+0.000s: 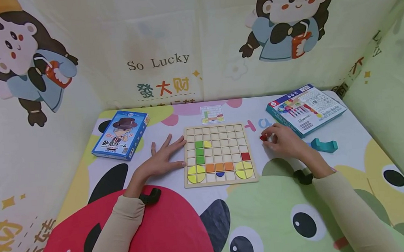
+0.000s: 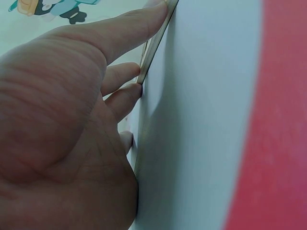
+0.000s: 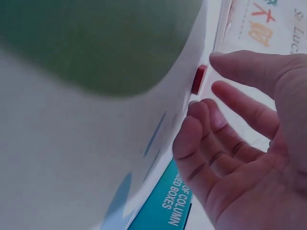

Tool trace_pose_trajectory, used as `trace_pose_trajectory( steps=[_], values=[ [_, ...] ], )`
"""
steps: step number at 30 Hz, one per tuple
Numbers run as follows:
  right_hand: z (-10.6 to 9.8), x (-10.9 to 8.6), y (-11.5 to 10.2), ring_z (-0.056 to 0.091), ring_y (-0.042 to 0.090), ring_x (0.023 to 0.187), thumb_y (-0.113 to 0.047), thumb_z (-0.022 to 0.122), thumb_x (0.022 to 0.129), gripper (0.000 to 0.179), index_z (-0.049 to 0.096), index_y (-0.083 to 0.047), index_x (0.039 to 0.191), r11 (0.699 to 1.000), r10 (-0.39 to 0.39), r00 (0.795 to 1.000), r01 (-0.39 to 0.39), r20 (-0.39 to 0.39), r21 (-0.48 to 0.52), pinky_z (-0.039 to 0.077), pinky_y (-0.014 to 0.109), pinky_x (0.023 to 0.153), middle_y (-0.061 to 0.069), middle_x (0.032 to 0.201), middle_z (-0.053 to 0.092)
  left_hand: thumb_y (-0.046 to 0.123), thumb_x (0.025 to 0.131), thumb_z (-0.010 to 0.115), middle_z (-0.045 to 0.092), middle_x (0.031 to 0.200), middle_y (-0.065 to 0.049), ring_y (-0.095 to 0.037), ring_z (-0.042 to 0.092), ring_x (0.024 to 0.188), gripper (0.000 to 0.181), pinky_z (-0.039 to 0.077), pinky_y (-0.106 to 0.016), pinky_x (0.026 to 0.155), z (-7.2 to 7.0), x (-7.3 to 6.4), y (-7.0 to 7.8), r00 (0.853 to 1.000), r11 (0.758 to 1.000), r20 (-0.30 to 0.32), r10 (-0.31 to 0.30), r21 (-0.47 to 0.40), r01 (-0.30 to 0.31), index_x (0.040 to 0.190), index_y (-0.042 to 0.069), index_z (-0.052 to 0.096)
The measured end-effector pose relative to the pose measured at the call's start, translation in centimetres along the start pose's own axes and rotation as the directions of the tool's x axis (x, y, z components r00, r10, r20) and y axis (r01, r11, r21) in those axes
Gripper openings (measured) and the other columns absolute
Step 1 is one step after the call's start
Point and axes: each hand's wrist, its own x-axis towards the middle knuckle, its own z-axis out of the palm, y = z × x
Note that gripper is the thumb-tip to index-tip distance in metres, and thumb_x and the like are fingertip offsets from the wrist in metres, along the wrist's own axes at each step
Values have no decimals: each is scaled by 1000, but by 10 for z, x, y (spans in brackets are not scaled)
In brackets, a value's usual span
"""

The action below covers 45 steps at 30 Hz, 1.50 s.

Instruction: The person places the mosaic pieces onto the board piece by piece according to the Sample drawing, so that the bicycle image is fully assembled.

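Note:
A square wooden grid board (image 1: pixel 222 183) lies on the table, bearing green, yellow, orange, red and blue pieces. My left hand (image 1: pixel 162 159) rests flat with spread fingers, its thumb and fingertips against the board's left edge; in the left wrist view the thumb (image 2: pixel 139 28) touches that edge. Right of the board, my right hand (image 1: pixel 282 140) holds a small red block (image 1: pixel 263 137) at the tips of thumb and index finger. In the right wrist view, the red block (image 3: pixel 199 79) shows beside those fingertips, and the other fingers (image 3: pixel 206 143) are curled.
A pattern card (image 1: pixel 212 114) lies behind the board. The blue box (image 1: pixel 120 134) is at the back left, the teal-edged box (image 1: pixel 305 108) at the back right. A teal curved piece (image 1: pixel 324 145) lies right of my right hand. Printed cloth covers table and walls.

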Motion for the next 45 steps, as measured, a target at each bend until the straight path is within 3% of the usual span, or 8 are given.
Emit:
trace_pose_trajectory(
  steps=[21,38,45],
  values=[
    [1,9,11,57,28,97,-19,76,97,37,71,0,128,999,41,999,-40,12,-19,48,30,76,18,114,68,43,95,75,21,180,0,-35,-11,169,86,-26,-76,119,-1,1,1,1000,1000,5,1,-8,-1,168,26,32],
    [1,7,10,57,27,92,-13,72,99,30,74,-5,128,999,-23,1000,23,5,-29,47,29,72,20,115,69,42,95,76,22,179,-1,-37,-9,168,87,-25,-77,119,-1,0,1,1000,1000,2,2,3,-2,168,24,32],
    [1,6,7,59,27,94,-24,76,98,33,74,-2,123,999,24,1000,-24,3,-37,50,30,74,19,111,69,41,95,76,22,179,0,-35,-9,169,87,-25,-76,119,-2,-1,2,1000,1000,4,4,9,-4,168,26,32]
  ],
)
